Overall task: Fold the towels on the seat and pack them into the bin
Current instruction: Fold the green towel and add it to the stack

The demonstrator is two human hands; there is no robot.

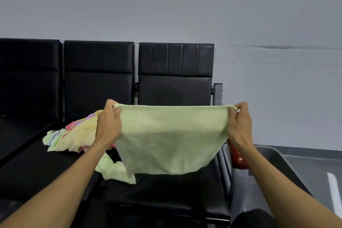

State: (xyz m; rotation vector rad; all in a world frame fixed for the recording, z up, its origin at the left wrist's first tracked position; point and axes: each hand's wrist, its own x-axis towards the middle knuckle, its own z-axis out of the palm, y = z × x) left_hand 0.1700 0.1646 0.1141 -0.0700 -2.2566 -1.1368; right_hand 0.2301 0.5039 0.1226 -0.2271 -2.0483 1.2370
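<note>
Three black padded seats (174,187) stand in a row against a grey wall (185,2), their backrests upright and their cushions running toward the near edge. A grey metal armrest post (218,91) rises at the right end of the row. Right of the seats, low in the view, sits a grey bin (277,159), its rim near the right seat; a red item (238,157) shows inside it against the left wall, partly hidden behind the right forearm, and its kind cannot be told.

A pale green towel (170,139) hangs spread in the air above the right seat, clear of the cushion. Its top edge is drawn nearly straight between the two hands, and its lower edge droops unevenly, lower at the left. The towel is a single open layer, not yet folded.

A heap of towels (77,135) lies on the middle seat, left of the held one: yellow cloth with pink, purple and blue patches, crumpled. One more pale green piece (114,171) trails from the heap toward the near edge, across the gap between the middle and right seats.

The left hand (109,122) pinches the towel's top left corner between thumb and curled fingers. The right hand (239,124) pinches the top right corner likewise. Both forearms reach in from the near edge, bare.
</note>
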